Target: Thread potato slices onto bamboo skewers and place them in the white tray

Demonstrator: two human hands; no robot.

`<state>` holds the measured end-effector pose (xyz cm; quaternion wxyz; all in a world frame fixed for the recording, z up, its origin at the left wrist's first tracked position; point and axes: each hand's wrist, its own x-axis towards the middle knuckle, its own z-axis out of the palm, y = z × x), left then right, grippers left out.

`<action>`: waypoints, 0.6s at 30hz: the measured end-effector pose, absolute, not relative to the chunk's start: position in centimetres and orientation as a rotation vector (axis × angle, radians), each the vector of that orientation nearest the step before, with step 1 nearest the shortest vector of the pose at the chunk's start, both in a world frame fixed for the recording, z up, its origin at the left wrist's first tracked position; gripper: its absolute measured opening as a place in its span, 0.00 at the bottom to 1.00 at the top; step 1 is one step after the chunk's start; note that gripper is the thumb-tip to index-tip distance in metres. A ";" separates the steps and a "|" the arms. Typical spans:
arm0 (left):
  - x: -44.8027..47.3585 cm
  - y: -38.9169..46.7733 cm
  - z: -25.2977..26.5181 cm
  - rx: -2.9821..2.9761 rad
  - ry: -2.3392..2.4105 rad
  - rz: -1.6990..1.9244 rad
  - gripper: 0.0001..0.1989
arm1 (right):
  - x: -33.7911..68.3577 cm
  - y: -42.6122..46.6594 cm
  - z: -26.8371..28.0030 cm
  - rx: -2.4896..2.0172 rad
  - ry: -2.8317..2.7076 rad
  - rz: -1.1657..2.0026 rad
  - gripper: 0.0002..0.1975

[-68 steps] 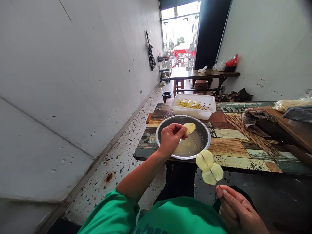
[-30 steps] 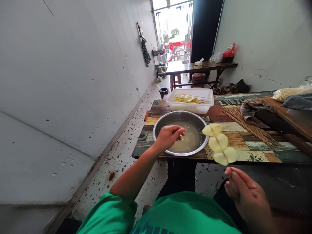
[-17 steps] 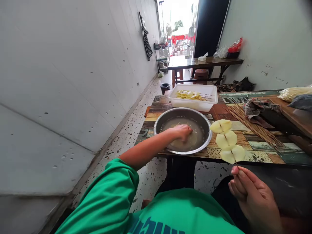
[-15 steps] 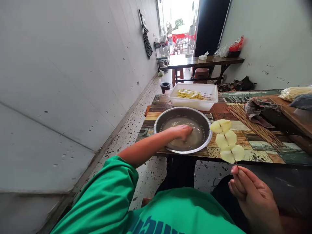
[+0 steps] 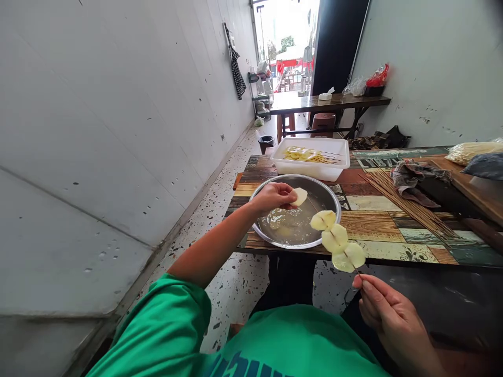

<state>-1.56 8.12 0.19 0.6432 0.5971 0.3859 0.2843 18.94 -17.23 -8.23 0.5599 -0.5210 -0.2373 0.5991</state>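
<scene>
My left hand (image 5: 277, 197) is closed on a pale potato slice (image 5: 299, 197), held above the metal basin (image 5: 257, 230) of cloudy water. Low on the right, my right hand (image 5: 389, 311) pinches the lower end of a thin wooden skewer. Several potato slices (image 5: 335, 239) are threaded along that skewer, which slants up and left past the basin's right rim. Its upper tip points toward the slice in my left hand, a short way apart from it. Behind the basin, a white plastic tub (image 5: 310, 170) holds skewered slices (image 5: 302, 154).
Bare bamboo skewers (image 5: 404, 201) lie in a bundle on the patterned table (image 5: 377, 225), beside a crumpled cloth (image 5: 411, 180). A wooden board (image 5: 471, 191) with bagged items (image 5: 473, 152) is at the right. A wall (image 5: 118, 131) runs along the left.
My left hand has come up out of the basin's water with a potato slice. My right hand has moved left, bringing the loaded skewer over the basin's right rim.
</scene>
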 end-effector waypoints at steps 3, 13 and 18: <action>-1.7 7.1 0.9 1.296 0.882 0.751 0.08 | 18.8 -17.2 -8.5 -1.255 -0.613 1.437 0.16; -1.4 5.8 1.2 1.321 0.881 0.943 0.07 | 18.3 -17.3 -7.8 -1.277 -0.620 1.469 0.17; -1.3 5.4 1.1 1.421 0.875 0.987 0.07 | 18.2 -17.3 -7.8 -1.322 -0.683 1.431 0.17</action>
